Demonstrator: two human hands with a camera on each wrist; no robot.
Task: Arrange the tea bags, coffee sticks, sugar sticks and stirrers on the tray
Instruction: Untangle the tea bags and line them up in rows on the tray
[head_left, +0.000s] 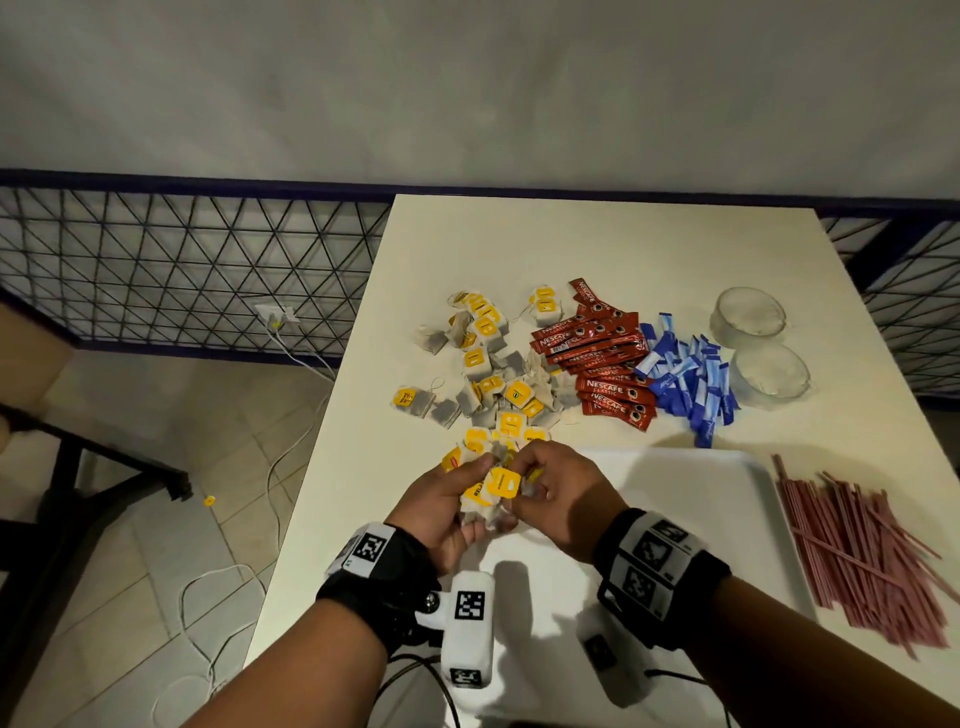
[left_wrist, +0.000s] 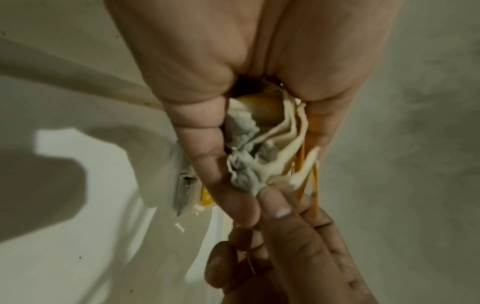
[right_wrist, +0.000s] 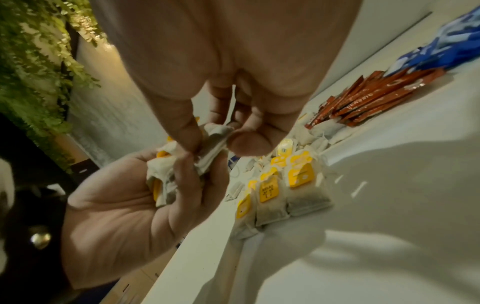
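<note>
My left hand (head_left: 457, 499) grips a bunch of tea bags (head_left: 493, 491) with yellow tags, above the table's near left part. In the left wrist view the tea bags (left_wrist: 259, 148) are squeezed between palm and fingers. My right hand (head_left: 545, 488) pinches one bag of the bunch (right_wrist: 215, 139) between thumb and fingers. More tea bags (head_left: 488, 374) lie scattered on the table. Red coffee sticks (head_left: 602, 358) and blue sugar sticks (head_left: 685, 376) lie to their right. Pink stirrers (head_left: 862, 551) lie at the far right. The white tray (head_left: 691, 499) sits near my right hand.
Two clear glass bowls (head_left: 758, 343) stand upside down at the back right of the white table (head_left: 571, 239). Cables (head_left: 291, 431) run over the tiled floor on the left, beside a black chair frame (head_left: 93, 467). A wire mesh fence (head_left: 182, 260) stands behind the table.
</note>
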